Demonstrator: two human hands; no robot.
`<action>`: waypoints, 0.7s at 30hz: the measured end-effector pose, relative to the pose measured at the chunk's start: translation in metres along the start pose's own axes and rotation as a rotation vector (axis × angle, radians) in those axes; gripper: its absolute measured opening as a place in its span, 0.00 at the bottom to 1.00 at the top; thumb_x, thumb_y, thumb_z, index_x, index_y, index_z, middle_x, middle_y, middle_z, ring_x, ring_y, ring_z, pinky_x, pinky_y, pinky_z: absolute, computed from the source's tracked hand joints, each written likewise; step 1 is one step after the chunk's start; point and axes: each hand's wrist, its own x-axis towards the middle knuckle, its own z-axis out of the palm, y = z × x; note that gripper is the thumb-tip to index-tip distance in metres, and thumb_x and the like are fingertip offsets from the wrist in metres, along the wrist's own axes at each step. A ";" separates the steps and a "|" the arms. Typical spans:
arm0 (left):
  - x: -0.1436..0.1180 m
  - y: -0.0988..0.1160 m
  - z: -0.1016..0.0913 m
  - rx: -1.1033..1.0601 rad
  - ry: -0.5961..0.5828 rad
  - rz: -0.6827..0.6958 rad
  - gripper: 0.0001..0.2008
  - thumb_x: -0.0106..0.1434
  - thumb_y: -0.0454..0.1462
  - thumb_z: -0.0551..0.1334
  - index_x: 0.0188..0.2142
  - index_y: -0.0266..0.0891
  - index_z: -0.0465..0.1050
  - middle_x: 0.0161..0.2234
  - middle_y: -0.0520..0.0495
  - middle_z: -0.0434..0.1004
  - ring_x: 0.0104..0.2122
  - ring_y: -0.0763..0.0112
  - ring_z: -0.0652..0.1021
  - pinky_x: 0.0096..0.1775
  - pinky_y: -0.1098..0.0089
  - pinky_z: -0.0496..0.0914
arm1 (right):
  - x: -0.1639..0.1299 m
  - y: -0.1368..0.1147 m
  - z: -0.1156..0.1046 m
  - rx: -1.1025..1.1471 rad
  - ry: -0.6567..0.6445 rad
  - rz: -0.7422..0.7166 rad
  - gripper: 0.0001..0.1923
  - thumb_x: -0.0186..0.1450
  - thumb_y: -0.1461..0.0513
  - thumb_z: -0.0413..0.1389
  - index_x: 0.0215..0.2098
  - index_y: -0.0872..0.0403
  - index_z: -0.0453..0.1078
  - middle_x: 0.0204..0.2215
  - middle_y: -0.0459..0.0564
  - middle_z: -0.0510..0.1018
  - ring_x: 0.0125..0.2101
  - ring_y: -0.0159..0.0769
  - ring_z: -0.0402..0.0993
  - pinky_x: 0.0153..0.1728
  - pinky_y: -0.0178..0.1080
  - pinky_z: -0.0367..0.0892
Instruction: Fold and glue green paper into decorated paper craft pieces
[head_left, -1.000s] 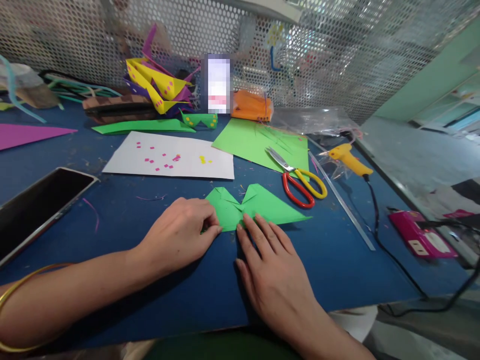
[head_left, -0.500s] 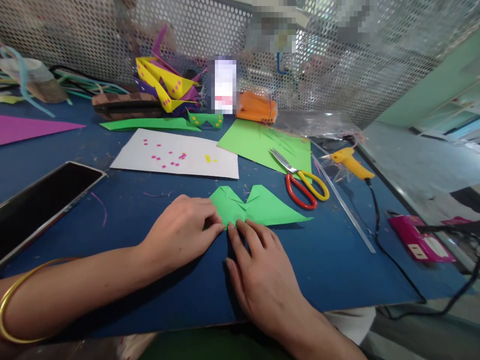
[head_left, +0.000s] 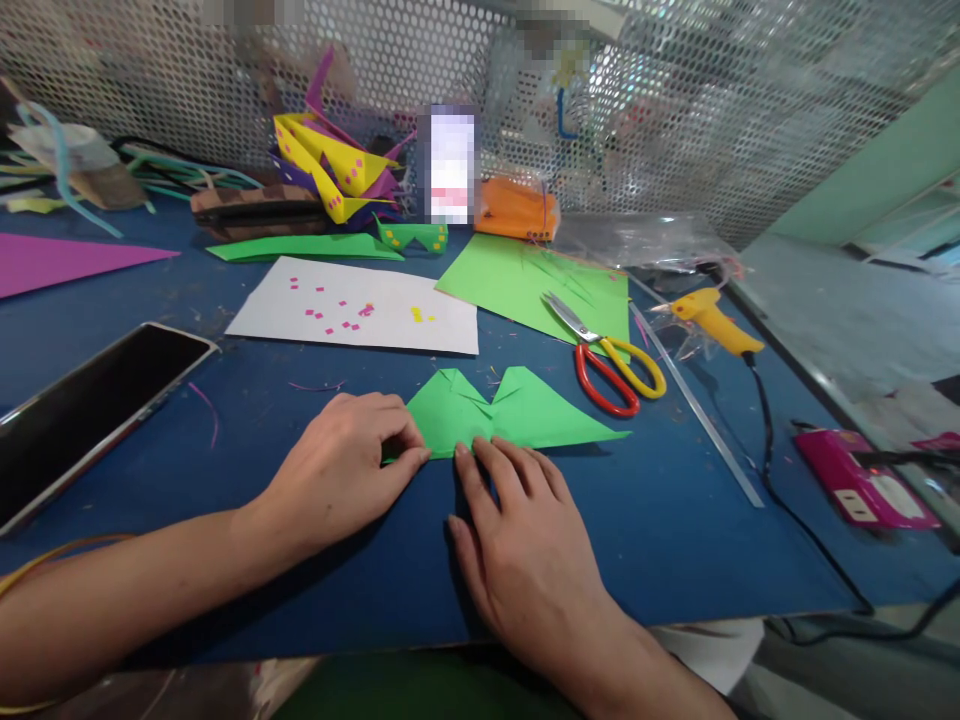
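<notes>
Folded green paper (head_left: 504,418) — notched, seemingly flat

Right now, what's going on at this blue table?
A person has both hands at a folded green paper lying on the blue table. The left hand pinches its lower edge near the left end, and the right hand rests its fingertips near the middle of that edge. Behind it, a white sheet holds small pink and yellow bits, and scissors lie with their blades on a light green sheet.
</notes>
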 end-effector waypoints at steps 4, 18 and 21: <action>0.002 -0.001 -0.001 0.031 -0.031 -0.005 0.09 0.61 0.38 0.59 0.25 0.40 0.71 0.26 0.52 0.73 0.30 0.67 0.73 0.36 0.65 0.60 | 0.000 0.001 0.000 0.004 -0.015 -0.003 0.26 0.74 0.57 0.44 0.65 0.62 0.63 0.61 0.61 0.71 0.59 0.52 0.63 0.60 0.54 0.59; -0.006 -0.009 -0.006 -0.023 -0.009 -0.079 0.10 0.60 0.39 0.60 0.23 0.41 0.72 0.26 0.53 0.75 0.27 0.70 0.74 0.33 0.67 0.62 | 0.001 0.001 -0.005 -0.007 -0.047 -0.001 0.25 0.74 0.55 0.45 0.66 0.51 0.63 0.58 0.60 0.71 0.57 0.54 0.64 0.57 0.59 0.60; -0.011 -0.013 -0.006 -0.044 0.027 -0.099 0.10 0.59 0.39 0.60 0.23 0.42 0.72 0.25 0.53 0.74 0.27 0.70 0.74 0.31 0.68 0.62 | 0.001 0.001 -0.003 -0.007 -0.025 -0.012 0.25 0.74 0.55 0.46 0.66 0.52 0.64 0.58 0.60 0.71 0.58 0.53 0.64 0.58 0.59 0.60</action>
